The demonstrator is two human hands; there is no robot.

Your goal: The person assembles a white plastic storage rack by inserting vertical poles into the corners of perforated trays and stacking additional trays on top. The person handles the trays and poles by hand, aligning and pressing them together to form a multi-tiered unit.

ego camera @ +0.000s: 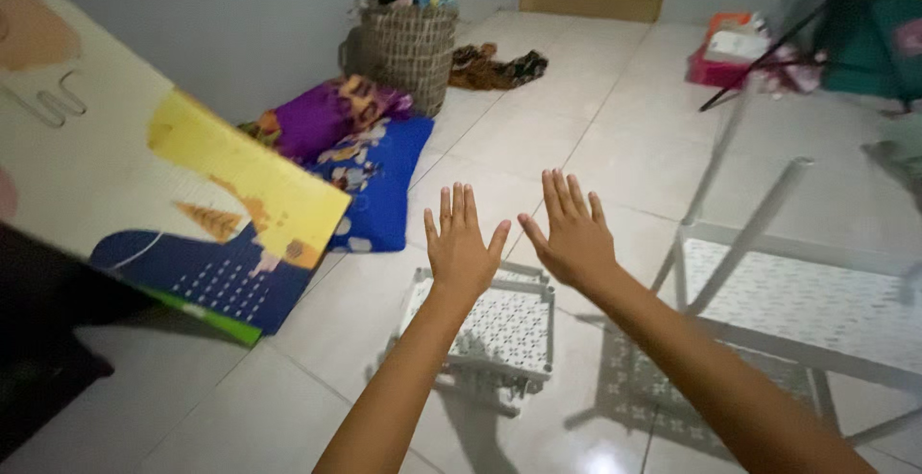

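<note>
We see two hands stretched out side by side, the left hand [463, 248] and the right hand [573, 234], both held flat with fingers spread and backs toward us, gripping nothing and touching nothing. Directly beneath them on the pale tiled floor [538, 138] lies one small white perforated plastic rack shelf [499, 325], the nearest thing to both hands. A second, larger white perforated rack shelf with upright tubes [797, 291] stands just to the right of it, near the right forearm.

To the left we count one big printed board in cream, yellow and dark blue [163, 195], tilted and hiding part of the floor. Behind it lie one blue patterned cushion [379, 181] and one purple patterned cloth bundle [322, 114], touching each other. One woven wicker basket [408, 47] stands against the grey wall, with a dark crumpled cloth [495, 68] just beside it. Far right, one red box [725, 51] sits on the floor.
</note>
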